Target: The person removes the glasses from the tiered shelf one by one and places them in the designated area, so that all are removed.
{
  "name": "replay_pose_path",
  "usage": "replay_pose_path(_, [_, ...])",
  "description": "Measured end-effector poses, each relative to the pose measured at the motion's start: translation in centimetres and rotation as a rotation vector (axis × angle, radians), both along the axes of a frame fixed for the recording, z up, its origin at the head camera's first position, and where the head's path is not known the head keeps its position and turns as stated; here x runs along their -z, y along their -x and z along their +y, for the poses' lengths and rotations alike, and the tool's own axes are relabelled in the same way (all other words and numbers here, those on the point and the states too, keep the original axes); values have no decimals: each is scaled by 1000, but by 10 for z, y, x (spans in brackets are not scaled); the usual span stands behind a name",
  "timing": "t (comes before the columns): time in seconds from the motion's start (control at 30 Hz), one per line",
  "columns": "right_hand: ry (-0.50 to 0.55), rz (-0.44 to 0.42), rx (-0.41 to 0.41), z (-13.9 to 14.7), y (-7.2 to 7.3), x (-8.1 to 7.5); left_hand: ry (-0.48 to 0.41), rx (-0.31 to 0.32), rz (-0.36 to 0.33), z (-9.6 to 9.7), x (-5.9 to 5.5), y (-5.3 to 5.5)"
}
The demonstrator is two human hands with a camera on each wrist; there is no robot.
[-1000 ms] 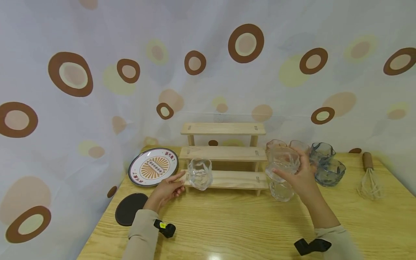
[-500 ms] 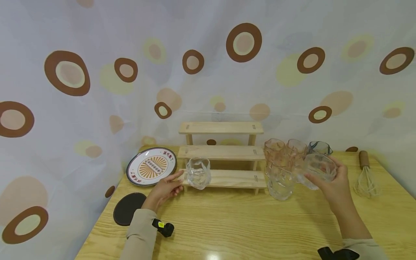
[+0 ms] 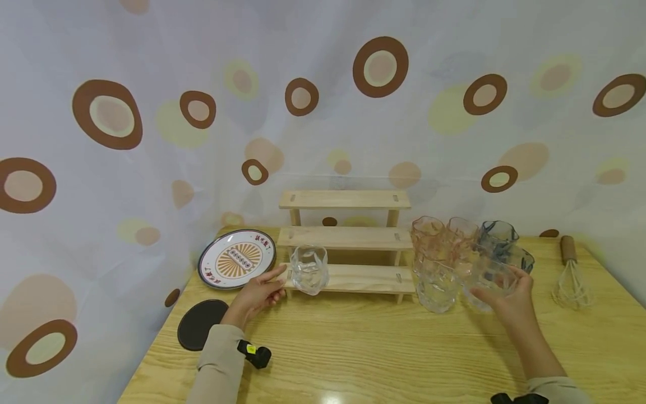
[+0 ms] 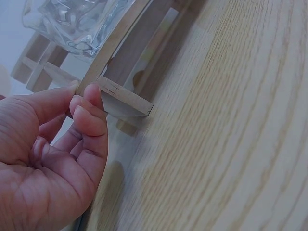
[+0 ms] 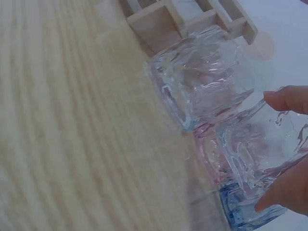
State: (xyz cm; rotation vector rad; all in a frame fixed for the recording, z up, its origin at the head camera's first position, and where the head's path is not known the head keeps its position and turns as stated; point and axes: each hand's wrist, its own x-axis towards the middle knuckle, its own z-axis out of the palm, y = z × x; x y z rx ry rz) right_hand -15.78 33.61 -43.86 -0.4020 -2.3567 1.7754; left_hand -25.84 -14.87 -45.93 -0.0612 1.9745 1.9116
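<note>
My left hand [image 3: 258, 294] pinches the left end of the lowest board of a three-tier wooden rack [image 3: 363, 278]; thumb and fingertips show at the board's end in the left wrist view. A clear faceted glass [image 3: 309, 272] stands on that board, close to this hand. My right hand [image 3: 510, 294] grips a second clear glass [image 3: 487, 278] by its sides, thumb at the front, fingers behind. This glass is upright, low over the table beside another clear glass [image 3: 437, 292]. In the right wrist view, the held glass [image 5: 257, 139] overlaps a pink and a blue glass [image 5: 245, 209].
Two pink glasses [image 3: 428, 231] and two blue glasses [image 3: 498, 233] stand behind the right hand. A whisk [image 3: 570, 275] lies at the far right. On the left are a patterned plate [image 3: 214, 276] and a black round mat [image 3: 199, 325]. A patterned cloth [image 3: 323, 140] hangs behind.
My right hand has carried the clear glass rightward from above the other clear glass, then lowered it towards the table. My left hand has stayed at the rack.
</note>
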Motion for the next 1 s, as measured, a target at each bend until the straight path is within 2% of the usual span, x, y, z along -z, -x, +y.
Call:
replay_pose_path(0.33, [-39, -54, 5, -2, -1, 11, -8, 9, -2, 1, -1, 1])
replay_pose_path(0.67, [-75, -53, 6, -3, -2, 19, -24, 36, 2, 1, -2, 2])
replay_pose_path(1.0, [-85, -124, -78, 4, 4, 13, -38, 33, 3, -1, -1, 1])
